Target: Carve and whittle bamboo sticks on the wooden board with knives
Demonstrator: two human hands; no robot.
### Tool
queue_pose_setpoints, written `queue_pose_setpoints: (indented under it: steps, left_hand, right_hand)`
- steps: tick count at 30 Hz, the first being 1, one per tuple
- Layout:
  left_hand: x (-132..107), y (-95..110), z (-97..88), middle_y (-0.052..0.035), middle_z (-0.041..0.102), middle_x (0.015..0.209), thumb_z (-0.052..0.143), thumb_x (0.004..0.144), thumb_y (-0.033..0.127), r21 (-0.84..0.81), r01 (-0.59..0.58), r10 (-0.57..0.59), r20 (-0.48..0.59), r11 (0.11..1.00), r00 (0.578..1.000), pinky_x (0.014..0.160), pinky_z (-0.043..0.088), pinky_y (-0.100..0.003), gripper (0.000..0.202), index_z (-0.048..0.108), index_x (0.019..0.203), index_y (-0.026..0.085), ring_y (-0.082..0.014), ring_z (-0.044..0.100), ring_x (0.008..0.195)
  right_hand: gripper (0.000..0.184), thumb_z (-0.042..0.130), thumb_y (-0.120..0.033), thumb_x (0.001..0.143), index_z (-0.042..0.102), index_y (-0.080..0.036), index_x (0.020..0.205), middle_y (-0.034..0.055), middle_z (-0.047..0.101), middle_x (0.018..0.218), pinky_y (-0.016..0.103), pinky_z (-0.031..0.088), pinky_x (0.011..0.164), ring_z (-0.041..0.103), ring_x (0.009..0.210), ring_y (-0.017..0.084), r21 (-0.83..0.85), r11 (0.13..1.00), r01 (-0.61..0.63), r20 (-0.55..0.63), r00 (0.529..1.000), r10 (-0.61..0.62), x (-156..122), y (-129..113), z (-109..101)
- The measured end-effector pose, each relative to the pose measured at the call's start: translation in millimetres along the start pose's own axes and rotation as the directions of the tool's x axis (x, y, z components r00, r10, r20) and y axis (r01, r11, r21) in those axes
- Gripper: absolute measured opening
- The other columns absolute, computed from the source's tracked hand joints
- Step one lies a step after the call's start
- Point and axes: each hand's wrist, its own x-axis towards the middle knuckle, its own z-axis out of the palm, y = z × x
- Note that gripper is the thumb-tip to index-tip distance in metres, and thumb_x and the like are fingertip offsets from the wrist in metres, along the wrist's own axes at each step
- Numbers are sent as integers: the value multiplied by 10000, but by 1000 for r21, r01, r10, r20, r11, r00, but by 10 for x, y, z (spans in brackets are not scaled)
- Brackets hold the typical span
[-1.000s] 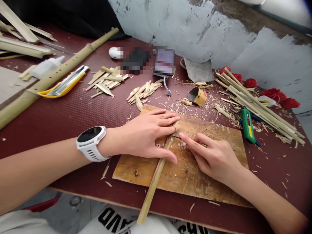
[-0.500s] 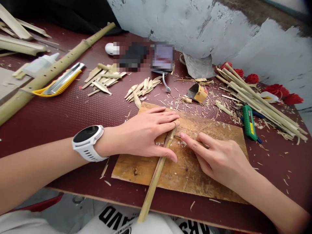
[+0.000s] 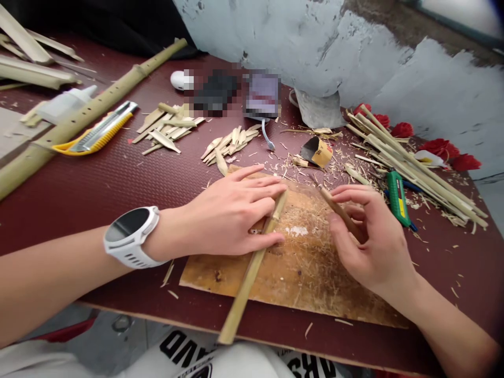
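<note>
My left hand (image 3: 232, 212), with a white watch (image 3: 132, 231) on the wrist, holds a bamboo strip (image 3: 246, 289) against a worn wooden board (image 3: 315, 283). Its thumb and fingers lie across the strip near a node, and the palm is to the left of it. The strip slants toward me and its near end juts past the table edge. Over the board's right part, my right hand (image 3: 374, 236) is closed around a slim wooden-handled carving tool (image 3: 340, 212). Its thin dark tip points away from me, apart from the strip.
Bamboo offcuts (image 3: 230, 144) and shavings lie behind the board. A yellow box cutter (image 3: 98, 131) rests by a bamboo flute (image 3: 90, 113) at left. To the right are a green-handled tool (image 3: 397, 199), bamboo sticks (image 3: 425, 170) and red flowers (image 3: 439, 148). A peeling wall (image 3: 299, 47) bounds the back.
My right hand has moved right and up, lifting the carving tool off the strip and turning it into view. My left index finger is more bent; the strip's near end has shifted slightly left.
</note>
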Motion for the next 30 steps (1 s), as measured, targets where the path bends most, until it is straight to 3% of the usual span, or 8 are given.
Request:
queue_pose_setpoints:
  steps: [2, 6, 9, 12, 16, 21, 26, 30]
  left_hand:
    - [-9, 24, -15, -110, 705, 1394, 620, 1022, 391, 29, -26, 26, -5, 999, 1000, 1287, 356, -510, 269, 738, 940, 163, -277, 604, 1395]
    - [-20, 43, -17, -100, 730, 1350, 517, 1075, 300, 32, -73, 72, 39, 997, 997, 1289, 350, -509, 284, 770, 1084, 173, -246, 648, 1340]
    - [-30, 52, -8, -87, 780, 1228, 475, 1096, 269, 40, -81, 80, 20, 996, 997, 1324, 231, -596, 311, 769, 1104, 172, -252, 705, 1235]
    - [-46, 67, -21, -59, 794, 1150, 492, 1087, 235, 86, -102, 102, -4, 991, 995, 1319, 85, -688, 282, 767, 1054, 184, -259, 723, 1138]
    - [-46, 114, -63, -42, 782, 1118, 503, 1058, 154, 108, -68, 62, 55, 992, 997, 1288, 179, -680, 256, 746, 1099, 222, -251, 677, 1112]
    - [15, 182, -35, -102, 724, 1046, 543, 1052, 214, 118, -10, 1, 80, 993, 997, 1013, 495, -522, 205, 743, 1089, 193, -275, 617, 1033]
    - [129, 178, 58, -100, 661, 1009, 480, 1086, 255, 7, -15, 14, 121, 1000, 993, 781, 477, -350, 284, 738, 1020, 156, -203, 582, 859]
    - [290, 181, 137, -90, 649, 997, 486, 1088, 298, -111, -41, 56, 132, 993, 990, 758, 471, -328, 302, 749, 1032, 162, -194, 596, 855]
  right_hand:
    - [267, 680, -135, 922, 593, -223, 1159, 113, 580, 1331, 322, 643, 692, 732, 972, 205, 76, 997, -18, -90, 996, 25, 7, -10, 15]
    - [343, 732, -126, 910, 586, -263, 1188, 81, 677, 1245, 427, 690, 827, 751, 1035, 245, 158, 987, 0, -248, 968, 40, 26, -104, 30]
    - [367, 712, -160, 949, 548, -291, 1251, 85, 699, 1249, 490, 688, 897, 752, 1066, 262, 170, 985, -24, -244, 967, 66, 46, -163, -13]
    - [329, 675, -224, 986, 526, -298, 1271, 108, 642, 1313, 475, 695, 816, 756, 945, 238, 107, 991, -77, -175, 980, 95, 62, -166, -107]
    - [375, 698, -244, 968, 481, -315, 1265, 78, 641, 1163, 378, 657, 652, 724, 833, 199, 68, 992, -108, -171, 978, 119, 71, -178, -242]
    - [371, 614, -213, 1003, 434, -277, 1321, 63, 700, 1107, 331, 623, 685, 720, 950, 204, 10, 999, -49, -94, 994, 50, 79, -211, -338]
    - [302, 539, -203, 1027, 450, -258, 1311, 67, 681, 1060, 391, 595, 791, 705, 948, 212, -149, 988, -44, -154, 988, 20, 32, -223, -429]
    - [203, 461, -240, 1053, 450, -274, 1253, 68, 610, 1087, 414, 605, 853, 675, 1011, 208, 66, 996, -53, -250, 966, 68, -69, -172, -415]
